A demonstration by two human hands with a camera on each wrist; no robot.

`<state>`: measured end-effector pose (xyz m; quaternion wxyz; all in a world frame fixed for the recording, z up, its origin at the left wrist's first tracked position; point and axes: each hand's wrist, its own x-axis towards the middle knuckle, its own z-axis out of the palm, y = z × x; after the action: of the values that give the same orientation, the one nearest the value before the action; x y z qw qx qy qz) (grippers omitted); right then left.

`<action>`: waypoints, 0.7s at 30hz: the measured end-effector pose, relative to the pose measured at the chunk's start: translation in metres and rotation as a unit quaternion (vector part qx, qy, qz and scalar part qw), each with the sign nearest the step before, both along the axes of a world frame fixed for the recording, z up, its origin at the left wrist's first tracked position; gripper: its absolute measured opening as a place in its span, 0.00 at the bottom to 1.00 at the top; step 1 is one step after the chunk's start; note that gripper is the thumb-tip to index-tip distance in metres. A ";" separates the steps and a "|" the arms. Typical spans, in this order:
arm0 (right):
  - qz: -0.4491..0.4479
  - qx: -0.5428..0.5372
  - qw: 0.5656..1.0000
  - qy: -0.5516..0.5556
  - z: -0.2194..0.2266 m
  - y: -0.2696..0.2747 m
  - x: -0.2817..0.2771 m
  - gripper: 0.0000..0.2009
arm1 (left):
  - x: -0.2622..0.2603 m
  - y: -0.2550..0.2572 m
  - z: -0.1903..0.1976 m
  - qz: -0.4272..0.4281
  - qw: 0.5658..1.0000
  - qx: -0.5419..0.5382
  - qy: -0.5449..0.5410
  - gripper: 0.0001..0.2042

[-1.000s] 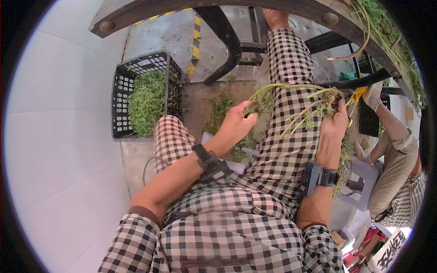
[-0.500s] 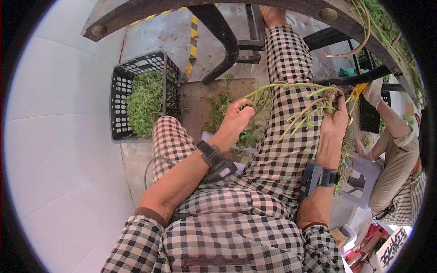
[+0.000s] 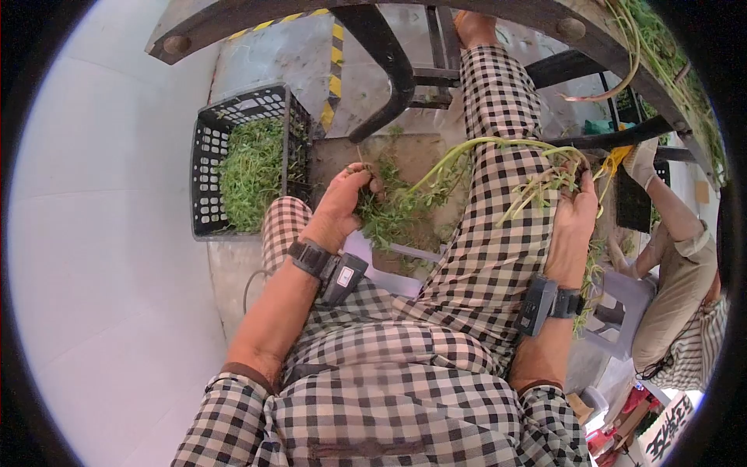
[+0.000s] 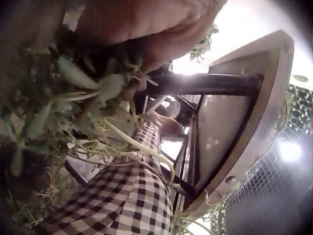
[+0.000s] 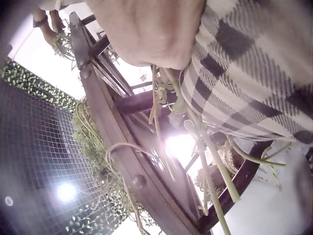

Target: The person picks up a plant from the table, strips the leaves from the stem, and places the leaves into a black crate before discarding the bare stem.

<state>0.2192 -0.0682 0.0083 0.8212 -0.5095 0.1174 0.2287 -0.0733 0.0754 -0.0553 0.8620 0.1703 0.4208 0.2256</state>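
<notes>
Long leafy green stems (image 3: 498, 142) arch across the thigh in the head view. Their root end lies in my right hand (image 3: 573, 212), whose fingers grip the bunch; loose stalks (image 5: 210, 169) stick out past that hand in the right wrist view. Over by the left knee, my left hand (image 3: 340, 201) has curled fingers that pinch some greens, with a thin stalk poking up above the fingertips. Leaves (image 4: 73, 93) crowd against this hand in the left wrist view. Leafy tips (image 3: 389, 222) lie just right of it, overlapping the pile below. Its inner fingers are partly hidden.
A black plastic crate (image 3: 204, 167) full of greens (image 3: 253, 171) stands left. A wooden table edge (image 3: 373, 11) and its dark legs (image 3: 393, 70) cross ahead, with greens (image 3: 669, 74) on top at right. Another person (image 3: 677, 265) is at right beside a pale stool (image 3: 622, 311).
My left hand has moved left, away from the arched stems toward the left knee, with greens between its fingers. The right hand stays almost in place, still gripping the bunch.
</notes>
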 end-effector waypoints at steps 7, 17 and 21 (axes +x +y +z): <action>-0.001 0.054 0.996 -0.071 0.019 0.006 -0.013 0.15 | 0.005 -0.012 0.038 -0.114 0.981 0.154 -0.006 0.05; 0.457 -0.079 0.808 -0.363 0.058 0.033 -0.103 0.10 | 0.031 -0.027 0.119 -0.254 0.861 0.441 0.004 0.08; 0.430 -0.052 0.814 -0.387 0.054 0.037 -0.109 0.10 | 0.033 -0.031 0.121 -0.250 0.856 0.448 0.059 0.07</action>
<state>0.1104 -0.0311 0.0623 0.5890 -0.5962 -0.4293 0.3365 -0.0400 0.0445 0.0653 0.6935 0.6506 0.2673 0.1560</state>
